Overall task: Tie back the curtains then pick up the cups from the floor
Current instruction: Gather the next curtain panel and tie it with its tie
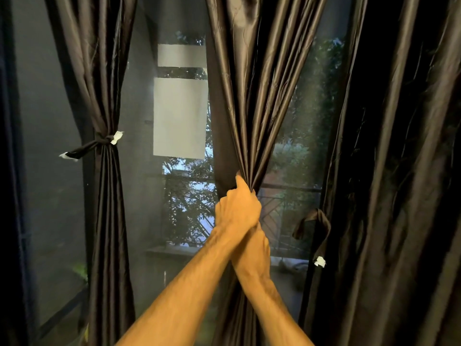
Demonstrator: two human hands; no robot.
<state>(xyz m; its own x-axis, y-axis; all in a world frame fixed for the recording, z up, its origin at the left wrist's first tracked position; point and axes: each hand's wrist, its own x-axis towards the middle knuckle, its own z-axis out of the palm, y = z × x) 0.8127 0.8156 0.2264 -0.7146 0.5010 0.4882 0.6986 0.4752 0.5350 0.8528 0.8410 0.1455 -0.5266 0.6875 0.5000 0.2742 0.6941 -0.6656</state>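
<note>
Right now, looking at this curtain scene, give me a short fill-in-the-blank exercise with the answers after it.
1. The left curtain is already ____ with a dark strip.
2. Both hands grip the ____ curtain, bunching its folds.
3. The left hand sits ____ the right hand on the fabric.
4. A loose tie strip with a white tag hangs to the ____ of the hands.

Answers: tied; middle; above; right

Before the window (184, 196) hang three curtains. The tied curtain (104, 171) stands at nine o'clock, its tie (99, 143) knotted around it. The middle curtain (249, 96) hangs at centre. At three o'clock hangs the right curtain (399, 171), a loose tie (316, 228) on its left edge.
</note>
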